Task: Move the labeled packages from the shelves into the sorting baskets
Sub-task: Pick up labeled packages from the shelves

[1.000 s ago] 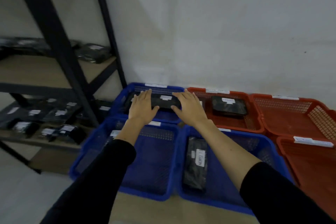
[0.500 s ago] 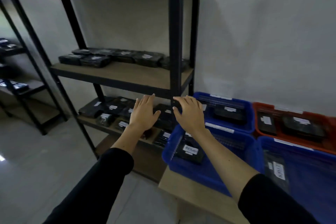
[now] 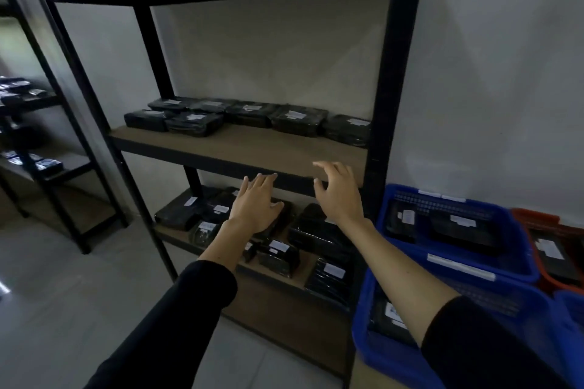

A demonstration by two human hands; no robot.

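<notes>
Black wrapped packages with white labels lie in a row on the middle shelf (image 3: 240,148) of a black metal rack; one is at the right end (image 3: 346,129). More packages (image 3: 278,254) crowd the lower shelf. My left hand (image 3: 256,204) is open, fingers spread, in front of the lower shelf just under the middle shelf's front beam. My right hand (image 3: 339,191) is open with curled fingers at that beam's edge. Neither hand holds anything. A blue basket (image 3: 455,271) at the right holds labeled packages.
A nearer blue basket (image 3: 363,335) sits at the lower right, a red basket (image 3: 537,218) behind at the far right edge. The rack's black upright (image 3: 395,104) stands between shelves and baskets. A second rack (image 3: 28,136) with packages stands at the left. Tiled floor lies below.
One second ago both hands held a package over the far blue basket. They let go of it; the view swung left and both empty hands moved to the rack's shelves.
</notes>
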